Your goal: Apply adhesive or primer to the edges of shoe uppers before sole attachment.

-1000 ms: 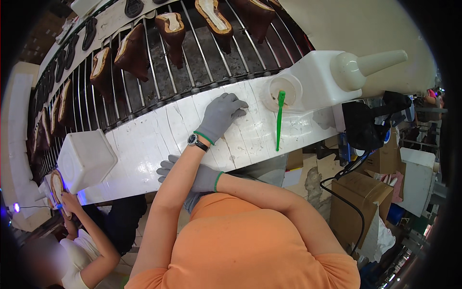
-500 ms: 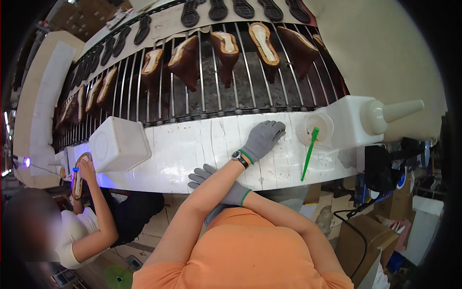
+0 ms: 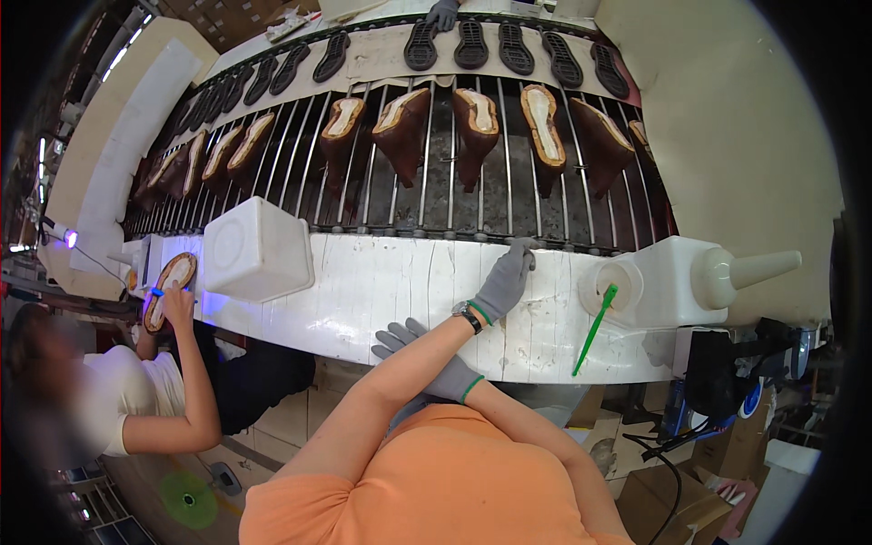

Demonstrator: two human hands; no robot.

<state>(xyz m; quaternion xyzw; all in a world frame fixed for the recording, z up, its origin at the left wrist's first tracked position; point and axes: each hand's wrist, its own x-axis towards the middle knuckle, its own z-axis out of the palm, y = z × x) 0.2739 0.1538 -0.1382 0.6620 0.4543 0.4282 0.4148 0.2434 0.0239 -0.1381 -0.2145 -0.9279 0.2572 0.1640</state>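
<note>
My forearms are crossed. My left hand (image 3: 505,282), in a grey glove with green cuff and a watch at the wrist, rests on the white bench top (image 3: 391,272). Its fingers reach the conveyor's near edge, loosely bent and holding nothing. Under my left forearm, my right hand (image 3: 425,360), gloved alike, points left over the bench's near edge with fingers spread and empty. Beyond them, brown wedge shoe uppers (image 3: 542,132) lie sole-side up on the metal roller conveyor (image 3: 436,195). Right of my left hand stands a cup (image 3: 625,275) with a green brush (image 3: 595,331) leaning out.
A white squeeze bottle (image 3: 677,277) lies beside the cup. A white plastic container (image 3: 257,250) stands left. Black soles (image 3: 470,45) line a far ledge, where another gloved hand (image 3: 442,14) touches one. At left, a co-worker (image 3: 150,391) brushes a shoe bottom (image 3: 173,282). Cardboard boxes (image 3: 672,504) sit lower right.
The view has turned, showing more of the far side. My left hand has slid toward the conveyor edge, its fingers straighter. A far gloved hand has come into view at the soles.
</note>
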